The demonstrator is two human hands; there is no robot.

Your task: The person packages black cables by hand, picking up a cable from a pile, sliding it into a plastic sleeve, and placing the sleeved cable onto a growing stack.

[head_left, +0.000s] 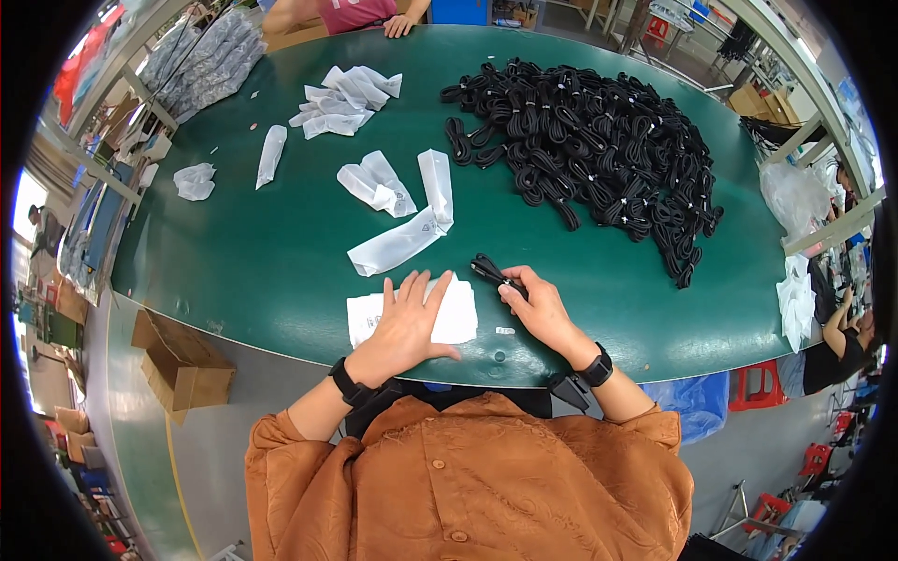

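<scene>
My left hand (pixel 409 318) lies with fingers spread on a stack of flat white bags (pixel 456 313) near the table's front edge. To its right, my right hand (pixel 541 309) grips a bundled black cable (pixel 488 269) between thumb and fingers, just above the table. Beyond my hands, several white bags lie about, among them one long bag (pixel 393 245), an upright one (pixel 436 187) touching its end, and a crumpled one (pixel 377 182). A big heap of bundled black cables (pixel 599 140) covers the far right of the green table (pixel 281 252).
More white bags (pixel 346 98) are piled at the far left, near a single narrow one (pixel 271 156). A small label (pixel 505 330) lies by my right hand. Across the table, another person's hand (pixel 400 25) rests on the edge. An open cardboard box (pixel 182 365) stands on the floor at left.
</scene>
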